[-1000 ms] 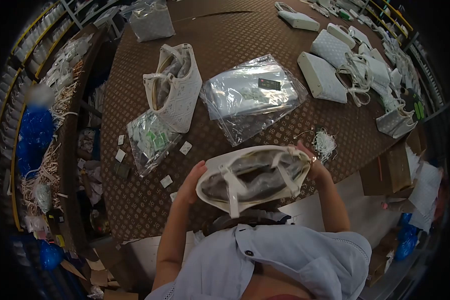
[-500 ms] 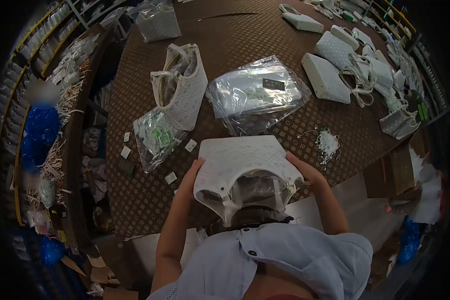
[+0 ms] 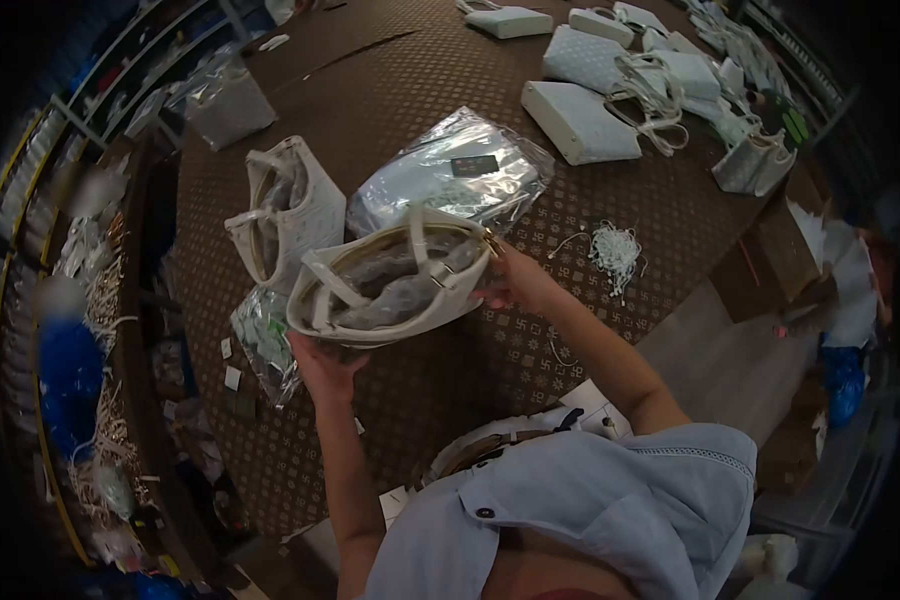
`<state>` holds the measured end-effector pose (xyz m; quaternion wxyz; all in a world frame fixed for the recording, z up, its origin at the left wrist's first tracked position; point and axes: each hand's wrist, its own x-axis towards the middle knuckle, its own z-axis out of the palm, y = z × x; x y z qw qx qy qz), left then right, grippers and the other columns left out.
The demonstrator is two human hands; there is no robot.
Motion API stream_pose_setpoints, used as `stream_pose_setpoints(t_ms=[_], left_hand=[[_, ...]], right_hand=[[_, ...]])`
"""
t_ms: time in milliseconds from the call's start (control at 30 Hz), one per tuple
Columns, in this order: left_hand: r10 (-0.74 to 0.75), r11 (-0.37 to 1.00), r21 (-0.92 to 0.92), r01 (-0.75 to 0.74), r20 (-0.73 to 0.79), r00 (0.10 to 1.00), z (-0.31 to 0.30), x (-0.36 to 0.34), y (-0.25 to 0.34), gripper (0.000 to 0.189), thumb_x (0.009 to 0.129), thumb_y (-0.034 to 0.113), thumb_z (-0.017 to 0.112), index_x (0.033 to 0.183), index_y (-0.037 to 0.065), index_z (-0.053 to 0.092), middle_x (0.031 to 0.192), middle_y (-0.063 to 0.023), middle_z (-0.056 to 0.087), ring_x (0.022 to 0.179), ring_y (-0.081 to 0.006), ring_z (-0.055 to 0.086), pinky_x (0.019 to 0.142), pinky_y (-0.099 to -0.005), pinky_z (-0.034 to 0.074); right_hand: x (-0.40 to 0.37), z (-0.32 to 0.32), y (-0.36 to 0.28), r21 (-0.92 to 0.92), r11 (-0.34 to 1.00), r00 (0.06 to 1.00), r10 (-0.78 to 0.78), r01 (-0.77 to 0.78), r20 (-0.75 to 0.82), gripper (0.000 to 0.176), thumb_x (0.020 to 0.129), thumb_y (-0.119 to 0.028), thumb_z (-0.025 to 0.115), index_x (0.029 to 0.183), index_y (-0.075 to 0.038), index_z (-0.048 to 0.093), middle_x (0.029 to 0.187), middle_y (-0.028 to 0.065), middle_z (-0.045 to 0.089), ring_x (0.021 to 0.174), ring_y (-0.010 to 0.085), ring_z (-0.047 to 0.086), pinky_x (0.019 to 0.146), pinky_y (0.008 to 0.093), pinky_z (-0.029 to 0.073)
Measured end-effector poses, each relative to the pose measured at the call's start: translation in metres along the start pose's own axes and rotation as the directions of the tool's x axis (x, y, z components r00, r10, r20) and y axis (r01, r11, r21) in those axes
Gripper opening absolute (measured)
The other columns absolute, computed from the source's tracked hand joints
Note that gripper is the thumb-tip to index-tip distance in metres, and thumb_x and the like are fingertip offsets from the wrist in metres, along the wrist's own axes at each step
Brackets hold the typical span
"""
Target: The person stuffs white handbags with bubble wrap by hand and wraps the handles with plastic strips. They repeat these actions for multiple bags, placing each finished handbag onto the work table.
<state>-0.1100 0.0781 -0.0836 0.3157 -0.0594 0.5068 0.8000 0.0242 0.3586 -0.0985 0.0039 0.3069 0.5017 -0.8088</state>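
Between my two hands is a white handbag (image 3: pixel 440 318), its top opening facing up and clear plastic stuffing showing inside. My left hand (image 3: pixel 327 368) grips its lower left end, the fingers partly hidden beneath the bag. At the right end, my right hand (image 3: pixel 515 280) closes on the side near a metal ring. A second white handbag (image 3: pixel 315 205) stands just behind and to the left. Touching or close to the held bag are a clear bag of small green and white packets (image 3: pixel 265 335) and a flat pile of clear plastic bags (image 3: pixel 440 165).
A tangle of white strings (image 3: pixel 617 258) lies on the brown patterned table (image 3: pixel 370 90) to the right. Several white handbags (image 3: pixel 580 125) are heaped at the back right. A plastic-wrapped bag (image 3: pixel 225 105) stands at the far left. Cardboard boxes (image 3: pixel 770 260) sit beyond the right edge.
The handbag has moved forward and left, away from my body. It has turned from lying with its opening toward me to upright with its opening up. Both hands stay on it.
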Motion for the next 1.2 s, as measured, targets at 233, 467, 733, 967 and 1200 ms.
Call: stream_pose_setpoints(t_ms=[233, 467, 733, 967, 1200], left_hand=[[0.220, 0.955, 0.232, -0.184, -0.141, 0.965, -0.005, 0.017, -0.009, 0.078, 0.085, 0.063, 0.040, 0.144, 0.023, 0.010, 0.151, -0.0084, 0.002, 0.137, -0.0349, 0.007, 0.099, -0.0655, 0.016], [0.283, 0.924, 0.328, -0.196, -0.241, 0.928, -0.057, -0.008, -0.029, 0.072, 0.090, 0.052, 0.040, 0.144, 0.013, 0.013, 0.150, -0.0094, 0.013, 0.137, -0.0274, 0.013, 0.107, -0.0462, 0.019], [0.391, 0.771, 0.608, -0.186, -0.222, 0.893, -0.080, -0.022, -0.039, 0.063, 0.089, 0.029, 0.056, 0.137, 0.000, 0.028, 0.142, -0.0158, 0.030, 0.126, -0.0260, 0.036, 0.102, -0.0338, 0.031], [0.626, 0.389, 0.814, -0.431, 0.109, 0.772, -0.053, 0.020, -0.034, 0.052, 0.086, 0.027, 0.060, 0.127, 0.001, 0.044, 0.136, -0.0189, 0.037, 0.121, -0.0304, 0.042, 0.095, -0.0356, 0.038], [0.641, 0.218, 0.976, -0.002, -0.142, 0.754, -0.127, 0.000, -0.056, 0.046, 0.081, 0.017, 0.060, 0.122, 0.001, 0.048, 0.130, -0.0203, 0.044, 0.120, -0.0353, 0.043, 0.097, -0.0395, 0.037]], right_hand=[[-0.011, 0.009, 0.019, -0.041, 0.988, 0.981, -0.152, 0.148, -0.117, 0.052, 0.092, -0.044, 0.038, 0.134, -0.013, 0.038, 0.121, 0.0038, 0.049, 0.086, 0.0165, 0.054, 0.060, 0.0312, 0.049], [0.004, -0.103, 0.048, -0.705, 0.707, 0.877, -0.370, 0.052, -0.307, 0.039, 0.086, -0.027, 0.059, 0.117, -0.004, 0.054, 0.100, 0.0067, 0.062, 0.088, 0.0166, 0.060, 0.076, 0.0298, 0.048], [0.049, -0.108, 0.011, -0.515, 0.786, 0.926, -0.374, 0.342, 0.045, 0.071, 0.087, -0.044, 0.052, 0.143, -0.013, 0.020, 0.142, 0.0114, 0.030, 0.130, 0.0259, 0.030, 0.099, 0.0399, 0.032], [0.069, -0.023, -0.041, -0.145, 0.936, 0.944, -0.302, 0.320, 0.130, 0.058, 0.095, -0.049, 0.031, 0.138, -0.011, 0.028, 0.140, 0.0072, 0.034, 0.127, 0.0204, 0.034, 0.100, 0.0408, 0.029], [0.104, -0.199, 0.055, 0.364, 0.926, 0.854, -0.267, 0.099, 0.446, 0.063, 0.093, -0.054, 0.027, 0.141, -0.015, 0.021, 0.144, 0.0070, 0.029, 0.131, 0.0195, 0.028, 0.106, 0.0401, 0.019]])
